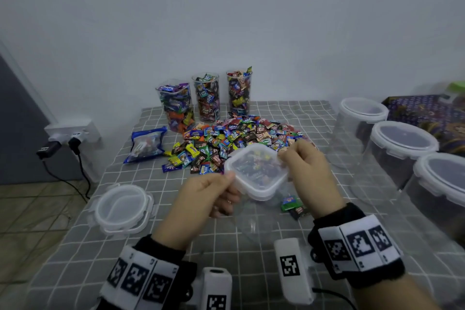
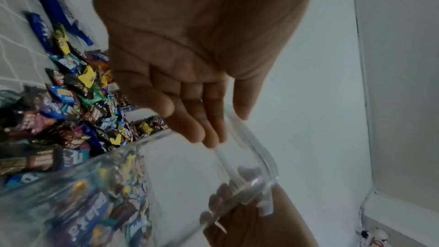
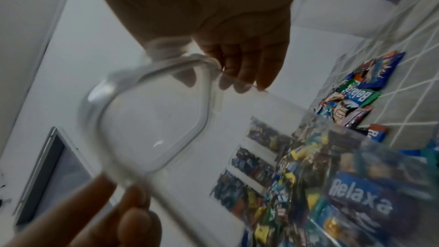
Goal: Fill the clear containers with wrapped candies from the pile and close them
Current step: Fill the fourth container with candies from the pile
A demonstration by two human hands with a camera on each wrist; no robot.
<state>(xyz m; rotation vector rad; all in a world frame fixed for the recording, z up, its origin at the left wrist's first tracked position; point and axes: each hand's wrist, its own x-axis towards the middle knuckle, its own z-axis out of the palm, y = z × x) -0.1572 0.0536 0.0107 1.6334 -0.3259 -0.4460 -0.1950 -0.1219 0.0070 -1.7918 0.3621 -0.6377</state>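
1. As the table is read from the left, a round translucent lid [image 1: 122, 207] lies loose near the edge.
2. The left hand [image 1: 201, 199] pinches the near-left rim of a square translucent lid [image 1: 256, 171].
3. This lid sits atop a clear square candy-holding container [image 2: 95, 194], between both hands.
4. The right hand [image 1: 305, 166] grips the far-right rim; seating it seems next.
5. The loose pile of wrapped candies [image 1: 239, 141] lies beyond; three clear filled tumblers [image 1: 207, 98] stand uncovered at the far edge.
6. Three lidded clear tubs [image 1: 402, 148] stand right, apparently empty.

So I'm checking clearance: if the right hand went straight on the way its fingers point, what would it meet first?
Probably the candy pile just beyond the right hand, which grips the container lid; depth is unclear.
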